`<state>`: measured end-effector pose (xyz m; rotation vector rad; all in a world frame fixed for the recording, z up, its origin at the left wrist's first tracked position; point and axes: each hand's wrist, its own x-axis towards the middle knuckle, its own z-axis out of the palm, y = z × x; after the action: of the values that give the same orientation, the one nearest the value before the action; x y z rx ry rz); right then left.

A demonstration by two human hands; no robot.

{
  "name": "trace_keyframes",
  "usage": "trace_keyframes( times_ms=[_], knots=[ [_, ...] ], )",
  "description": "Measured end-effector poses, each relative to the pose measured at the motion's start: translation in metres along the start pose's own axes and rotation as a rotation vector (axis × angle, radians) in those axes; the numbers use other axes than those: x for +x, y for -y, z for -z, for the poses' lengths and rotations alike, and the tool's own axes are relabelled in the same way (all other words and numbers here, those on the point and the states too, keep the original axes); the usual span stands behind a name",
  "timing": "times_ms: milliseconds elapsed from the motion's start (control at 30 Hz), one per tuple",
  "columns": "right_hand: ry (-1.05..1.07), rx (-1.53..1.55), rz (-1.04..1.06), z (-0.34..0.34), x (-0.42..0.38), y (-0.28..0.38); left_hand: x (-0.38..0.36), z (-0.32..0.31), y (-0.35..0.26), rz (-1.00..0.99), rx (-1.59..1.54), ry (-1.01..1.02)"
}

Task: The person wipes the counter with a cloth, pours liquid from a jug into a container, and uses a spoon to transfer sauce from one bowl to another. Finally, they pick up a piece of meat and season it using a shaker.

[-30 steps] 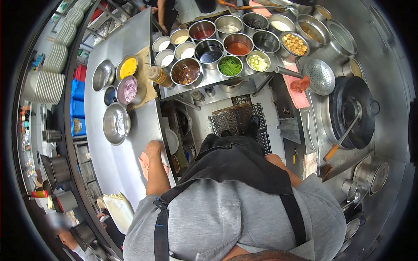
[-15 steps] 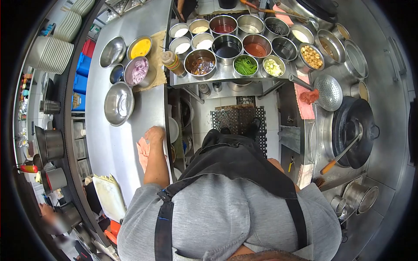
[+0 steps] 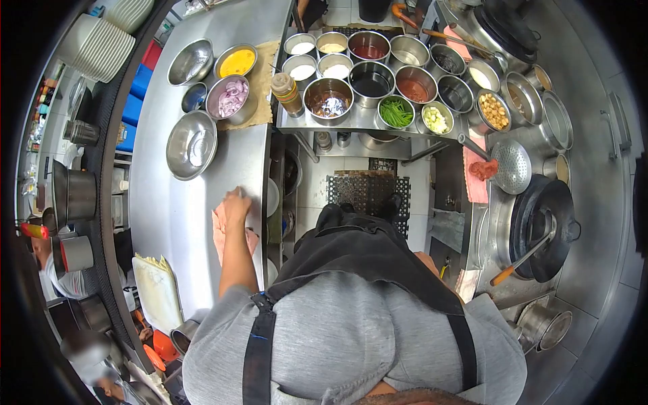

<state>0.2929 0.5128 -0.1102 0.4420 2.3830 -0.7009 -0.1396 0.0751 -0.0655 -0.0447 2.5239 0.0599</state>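
My left hand (image 3: 234, 205) is on the steel counter (image 3: 192, 226) near its right edge, fingers closed on a crumpled pink cloth (image 3: 247, 241). The cloth lies under the palm and spreads out on both sides of the wrist. Beyond the hand stands an empty steel bowl (image 3: 192, 145). Of my right arm only a bit of forearm (image 3: 428, 260) shows beside the black apron; the right hand is hidden.
Bowls of sliced purple onion (image 3: 232, 98) and yellow liquid (image 3: 237, 63) stand further up the counter. A sauce bottle (image 3: 287, 94) and several steel pots fill the shelf ahead. A wok (image 3: 560, 233) with a ladle and a perforated skimmer (image 3: 511, 166) are at right.
My left hand has shifted slightly forward and left, and the pink cloth now shows on both sides of the wrist. The view has turned a little.
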Motion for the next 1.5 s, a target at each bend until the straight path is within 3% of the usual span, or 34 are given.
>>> trace_keyframes(
  times_ms=[67,100,167,200,267,300,367,467,567,667,733,767,833,867,967,1100,1200,1300,1367,1500],
  knots=[
    [0.038,0.063,-0.111,0.005,-0.004,0.006,-0.040,-0.002,0.021,0.003,0.113,-0.421],
    [0.040,0.061,-0.108,0.004,-0.004,0.005,-0.057,0.001,0.021,0.006,0.112,-0.421],
    [0.013,0.058,-0.134,-0.002,-0.001,-0.001,-0.085,0.005,0.013,0.250,-0.199,-0.349],
    [0.012,0.056,-0.128,-0.001,0.001,-0.001,-0.079,-0.004,0.021,0.254,-0.201,-0.353],
    [0.004,0.060,-0.104,-0.001,0.007,0.000,-0.058,-0.026,0.039,0.366,-0.095,-0.117],
    [0.005,0.059,-0.101,-0.001,0.009,0.000,-0.054,-0.021,0.039,0.369,-0.096,-0.118],
    [0.030,-0.029,-0.038,0.004,0.015,0.000,-0.036,0.005,0.023,0.173,0.017,-0.121],
    [0.084,-0.164,0.015,-0.006,0.028,-0.015,-0.021,0.037,-0.041,-0.196,-0.343,-0.540],
    [0.041,-0.009,-0.075,0.005,0.023,-0.012,0.008,0.076,-0.129,-0.455,-0.945,-0.382],
    [-0.155,0.048,-0.154,0.040,0.008,0.015,0.085,0.078,-0.189,-0.523,-0.917,-0.449],
    [-0.254,0.125,-0.158,0.051,0.006,0.021,0.117,0.080,-0.221,-0.595,-0.792,-0.699],
    [-0.343,0.200,-0.158,0.056,0.003,0.022,0.122,0.082,-0.228,-0.605,-0.798,-0.697],
    [-0.393,0.241,-0.192,0.065,-0.009,0.034,0.120,0.090,-0.244,-0.587,-1.100,-0.492],
    [-0.388,0.305,-0.220,0.067,-0.016,0.038,0.138,0.079,-0.247,-0.592,-1.206,-0.515],
    [-0.358,0.387,-0.296,0.055,-0.031,0.034,0.145,0.068,-0.246,-0.505,-1.164,-0.521],
    [-0.296,0.286,-0.334,0.032,-0.048,0.008,0.144,0.072,-0.251,-0.611,-1.272,-0.615],
    [-0.270,0.286,-0.366,0.037,-0.056,-0.008,0.145,0.083,-0.251,-0.556,-1.122,-0.619],
    [-0.362,0.183,-0.337,0.050,-0.044,-0.018,0.150,0.089,-0.250,-0.499,-1.037,-0.641],
    [-0.315,0.199,-0.359,0.069,-0.022,-0.017,0.144,0.095,-0.251,-0.478,-1.045,-0.656],
    [-0.435,0.315,-0.274,0.081,0.018,-0.008,0.132,0.114,-0.246,-0.492,-1.163,-0.697]
  ],
)
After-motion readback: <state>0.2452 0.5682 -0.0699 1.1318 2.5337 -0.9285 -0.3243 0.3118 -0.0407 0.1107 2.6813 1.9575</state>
